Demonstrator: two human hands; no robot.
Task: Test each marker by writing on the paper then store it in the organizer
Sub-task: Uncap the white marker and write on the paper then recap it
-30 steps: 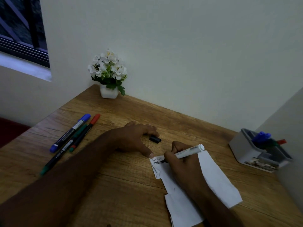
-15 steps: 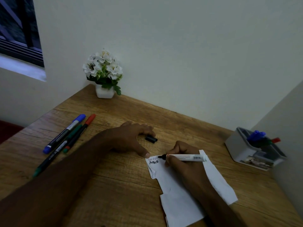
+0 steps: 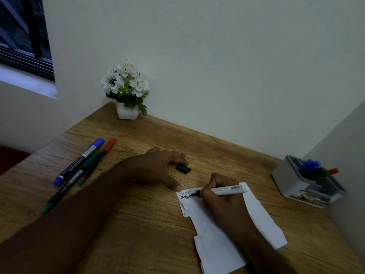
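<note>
My right hand (image 3: 221, 202) grips a white marker (image 3: 229, 190) with its black tip on the top left corner of a torn white paper (image 3: 262, 220), beside black letters. My left hand (image 3: 158, 169) rests on the wooden desk with the thumb pressing the paper's corner. The marker's black cap (image 3: 183, 168) lies just past my left fingers. A blue marker (image 3: 79, 161), a red-capped one (image 3: 98, 157) and two green ones (image 3: 65, 192) lie together at the left. The grey organizer (image 3: 286, 178) at the right holds blue, green and red markers.
A white pot of white flowers (image 3: 127, 89) stands at the desk's back left corner against the wall. A second wall runs along the right edge behind the organizer. A window (image 3: 21, 36) is at the upper left.
The marker in my right hand has tilted down from steep to nearly flat, and its tip has added more black lettering. My left hand has stayed in place.
</note>
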